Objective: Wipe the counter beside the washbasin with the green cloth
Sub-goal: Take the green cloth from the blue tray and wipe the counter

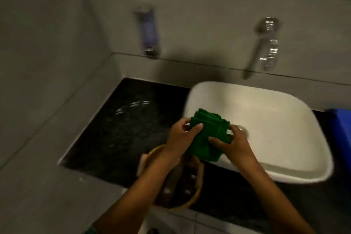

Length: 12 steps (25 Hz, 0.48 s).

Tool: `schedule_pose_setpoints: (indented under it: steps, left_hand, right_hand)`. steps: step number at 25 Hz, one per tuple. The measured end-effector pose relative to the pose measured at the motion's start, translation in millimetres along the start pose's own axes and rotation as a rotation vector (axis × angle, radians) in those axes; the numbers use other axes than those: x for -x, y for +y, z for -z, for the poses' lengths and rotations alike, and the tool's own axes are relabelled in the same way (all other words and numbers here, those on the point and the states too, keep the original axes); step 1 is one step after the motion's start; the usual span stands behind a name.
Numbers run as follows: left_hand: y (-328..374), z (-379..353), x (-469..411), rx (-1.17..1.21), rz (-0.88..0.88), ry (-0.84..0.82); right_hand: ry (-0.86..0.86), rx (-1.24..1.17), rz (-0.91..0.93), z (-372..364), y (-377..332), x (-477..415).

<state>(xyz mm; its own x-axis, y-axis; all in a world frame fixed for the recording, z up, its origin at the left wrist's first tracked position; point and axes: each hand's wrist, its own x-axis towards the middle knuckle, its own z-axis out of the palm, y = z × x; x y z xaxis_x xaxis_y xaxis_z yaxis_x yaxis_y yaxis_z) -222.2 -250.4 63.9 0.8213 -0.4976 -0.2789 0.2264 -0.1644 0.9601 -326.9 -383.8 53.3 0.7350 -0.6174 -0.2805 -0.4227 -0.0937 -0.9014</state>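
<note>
The folded green cloth (207, 135) is held in the air over the left front rim of the white washbasin (275, 119). My left hand (180, 138) grips its left side, thumb on top. My right hand (231, 144) pinches its right side. The black speckled counter (121, 129) lies to the left of the basin, with a wet shine near its back. Both forearms reach in from the bottom of the view.
A yellow-rimmed basket (182, 192) with dark contents sits on the counter's front edge under my left forearm. A soap dispenser (148, 32) and a chrome tap (266, 45) are on the back wall. A blue object (340, 129) stands right of the basin. Grey wall closes the left side.
</note>
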Motion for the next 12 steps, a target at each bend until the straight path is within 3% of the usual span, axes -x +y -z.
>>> schedule_pose_setpoints:
  steps: [3, 5, 9, 12]
  left_hand:
    - [-29, 117, -6, -0.079, 0.071, 0.09]
    - [-54, 188, -13, -0.171, 0.069, 0.239]
    - [-83, 282, -33, -0.302, 0.074, 0.409]
    - [-113, 321, -39, -0.928, -0.026, 0.48]
  right_hand:
    - [-0.139, 0.236, 0.087, -119, -24, -17]
    - [-0.226, 0.343, 0.151, -199, -43, -29]
    - [-0.401, 0.449, 0.205, -311, -63, -52]
    - [-0.431, 0.621, 0.262, -337, -42, -78]
